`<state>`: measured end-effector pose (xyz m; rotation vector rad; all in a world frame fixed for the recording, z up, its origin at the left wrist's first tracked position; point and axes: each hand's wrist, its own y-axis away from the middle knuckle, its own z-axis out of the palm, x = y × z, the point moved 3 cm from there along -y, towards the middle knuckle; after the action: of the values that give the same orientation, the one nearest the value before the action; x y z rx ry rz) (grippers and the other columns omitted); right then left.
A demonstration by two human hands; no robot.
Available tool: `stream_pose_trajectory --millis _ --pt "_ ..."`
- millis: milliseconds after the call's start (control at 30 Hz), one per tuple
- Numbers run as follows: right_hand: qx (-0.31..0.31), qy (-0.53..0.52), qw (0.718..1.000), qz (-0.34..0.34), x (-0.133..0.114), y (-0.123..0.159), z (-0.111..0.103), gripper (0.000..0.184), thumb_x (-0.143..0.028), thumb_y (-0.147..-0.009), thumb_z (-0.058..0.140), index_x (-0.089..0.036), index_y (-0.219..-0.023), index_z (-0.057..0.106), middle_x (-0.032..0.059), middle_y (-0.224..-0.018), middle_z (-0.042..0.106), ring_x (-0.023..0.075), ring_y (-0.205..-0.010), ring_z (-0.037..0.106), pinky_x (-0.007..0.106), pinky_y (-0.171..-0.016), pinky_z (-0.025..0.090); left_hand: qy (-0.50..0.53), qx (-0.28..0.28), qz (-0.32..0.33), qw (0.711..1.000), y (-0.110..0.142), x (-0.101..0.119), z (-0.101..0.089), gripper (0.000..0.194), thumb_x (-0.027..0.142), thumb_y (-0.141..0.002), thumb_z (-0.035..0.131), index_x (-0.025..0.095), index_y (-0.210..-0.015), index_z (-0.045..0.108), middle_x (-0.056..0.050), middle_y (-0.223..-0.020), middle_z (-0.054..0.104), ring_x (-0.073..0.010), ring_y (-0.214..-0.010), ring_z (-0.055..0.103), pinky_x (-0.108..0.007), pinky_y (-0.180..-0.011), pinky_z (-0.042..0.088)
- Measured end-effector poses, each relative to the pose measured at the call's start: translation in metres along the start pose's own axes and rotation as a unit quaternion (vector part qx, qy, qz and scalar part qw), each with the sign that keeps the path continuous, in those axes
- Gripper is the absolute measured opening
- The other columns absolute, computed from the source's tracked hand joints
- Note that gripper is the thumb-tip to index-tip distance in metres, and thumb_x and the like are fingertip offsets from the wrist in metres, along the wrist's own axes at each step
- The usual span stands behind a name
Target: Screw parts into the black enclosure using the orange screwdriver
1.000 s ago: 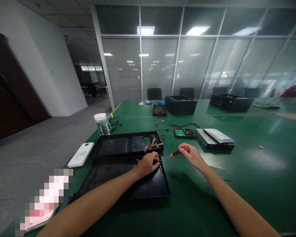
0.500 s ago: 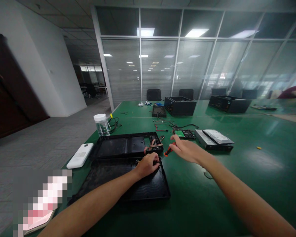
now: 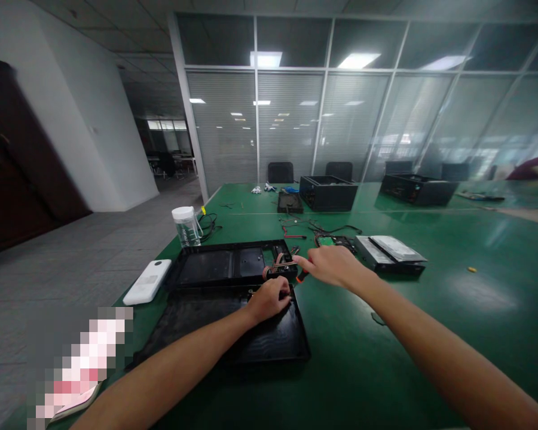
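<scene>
While a white slab gadget sits just off the left end of the near black tray, a clear bottle stands beyond that same end. The near tray lies flat on the tabletop, open side up, long axis running left to right across the person, and a second black tray is right behind it, lined up the same way.

The left hand is at the near tray's far right corner, fingers curled in close; can't tell if they're pinching anything small. Just outside that corner is the red-and-black screwdriver, handle up toward the right hand, business end slanting down and left at the corner. That right hand is closed round the handle, index finger poking out leftward. Tip's hidden, so no clue if it's seated.

Honestly, that slant bugs me: push hard and the tip could skate off into the left fingers. A shove might slide the tray too, or the knuckles could snag the striped cable behind that corner. Further right of the tray there's a boxy metal drive.
</scene>
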<state>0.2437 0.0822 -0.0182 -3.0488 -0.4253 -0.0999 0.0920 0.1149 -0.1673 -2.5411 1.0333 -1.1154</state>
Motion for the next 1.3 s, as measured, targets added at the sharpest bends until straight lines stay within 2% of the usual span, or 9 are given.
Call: stream_pose_trajectory --millis 300,467,667,733,833,967,1067,1167,1300 --pt "0.044 -0.050 0.997 -0.040 -0.007 0.001 0.004 0.045 -0.052 -0.088 0.029 -0.017 -0.104 0.054 0.0091 -0.084 0.066 0.0217 -0.076 0.061 0.027 -0.063 0.037 -0.005 -0.003 0.008 1.000 0.000 0.003 -0.003 0.018 0.016 -0.072 0.059 0.019 -0.086 0.047 -0.002 -0.084 0.061 -0.0168 -0.083 0.059 -0.026 -0.075 0.045" --pt "0.051 -0.063 0.997 -0.010 -0.001 0.000 0.008 0.052 -0.059 -0.086 0.027 -0.017 -0.082 0.058 0.0093 -0.075 0.063 0.0204 -0.071 0.059 0.027 -0.060 0.035 -0.020 -0.003 0.008 1.000 0.000 0.005 -0.004 0.017 0.017 -0.072 0.059 0.018 -0.084 0.047 -0.002 -0.082 0.060 -0.0174 -0.081 0.059 -0.027 -0.074 0.045" --pt "0.118 -0.296 0.946 -0.067 0.030 0.002 0.048 0.033 -0.050 -0.081 0.045 -0.018 -0.078 0.054 -0.0009 -0.064 0.056 0.0126 -0.059 0.051 0.024 -0.056 0.035 -0.024 -0.003 0.016 1.000 0.000 0.005 -0.004 0.017 0.015 -0.073 0.058 0.019 -0.087 0.049 -0.002 -0.085 0.061 -0.0178 -0.083 0.057 -0.028 -0.076 0.044" --pt "0.134 -0.437 0.889 -0.027 0.053 0.001 0.080 0.033 -0.051 -0.079 0.046 -0.019 -0.074 0.050 -0.0046 -0.054 0.048 0.0103 -0.048 0.045 0.023 -0.049 0.034 -0.040 -0.003 0.028 0.999 0.000 0.006 -0.005 0.016 0.015 -0.073 0.057 0.018 -0.088 0.050 -0.003 -0.085 0.060 -0.0177 -0.083 0.056 -0.028 -0.077 0.043" --pt "0.170 -0.674 0.713 0.093 0.093 -0.001 0.130 0.032 -0.052 -0.079 0.044 -0.021 -0.072 0.043 -0.0099 -0.043 0.034 0.0077 -0.034 0.030 0.021 -0.036 0.027 -0.080 0.003 0.063 0.995 0.000 0.009 -0.007 0.011 0.015 -0.076 0.054 0.018 -0.086 0.052 -0.004 -0.086 0.059 -0.0185 -0.085 0.054 -0.030 -0.079 0.041" --pt "0.240 -0.811 0.500 0.184 0.129 -0.006 0.160 0.023 -0.042 -0.075 0.052 -0.020 -0.077 0.047 -0.0081 -0.051 0.042 0.0050 -0.035 0.032 0.018 -0.034 0.030 -0.115 -0.029 0.137 0.983 0.002 0.013 -0.006 0.006 0.017 -0.079 0.050 0.017 -0.083 0.055 -0.006 -0.086 0.057 -0.0186 -0.087 0.052 -0.031 -0.081 0.039" --pt "0.238 -0.849 0.429 0.195 0.130 -0.010 0.160 0.019 -0.033 -0.071 0.058 -0.018 -0.080 0.051 -0.0038 -0.065 0.052 0.0044 -0.043 0.042 0.017 -0.039 0.039 -0.113 -0.083 0.184 0.973 0.003 0.014 -0.002 0.008 0.017 -0.079 0.051 0.018 -0.084 0.057 -0.005 -0.083 0.058 -0.0172 -0.084 0.052 -0.029 -0.080 0.039" --pt "0.222 -0.851 0.452 0.153 0.114 -0.011 0.155 0.021 -0.025 -0.065 0.065 -0.019 -0.080 0.052 -0.0015 -0.075 0.055 0.0072 -0.055 0.051 0.020 -0.050 0.046 -0.103 -0.096 0.177 0.974 0.002 0.015 -0.004 0.009 0.017 -0.076 0.053 0.018 -0.084 0.057 -0.004 -0.083 0.059 -0.0172 -0.084 0.053 -0.029 -0.080 0.038" --pt "0.209 -0.807 0.549 0.066 0.091 -0.006 0.148 0.028 -0.029 -0.063 0.069 -0.021 -0.069 0.043 -0.0035 -0.072 0.049 0.0081 -0.056 0.049 0.021 -0.049 0.042 -0.077 -0.104 0.179 0.975 0.003 0.021 -0.007 0.021 0.022 -0.071 0.058 0.019 -0.092 0.056 -0.004 -0.086 0.060 -0.0190 -0.088 0.053 -0.030 -0.082 0.038"
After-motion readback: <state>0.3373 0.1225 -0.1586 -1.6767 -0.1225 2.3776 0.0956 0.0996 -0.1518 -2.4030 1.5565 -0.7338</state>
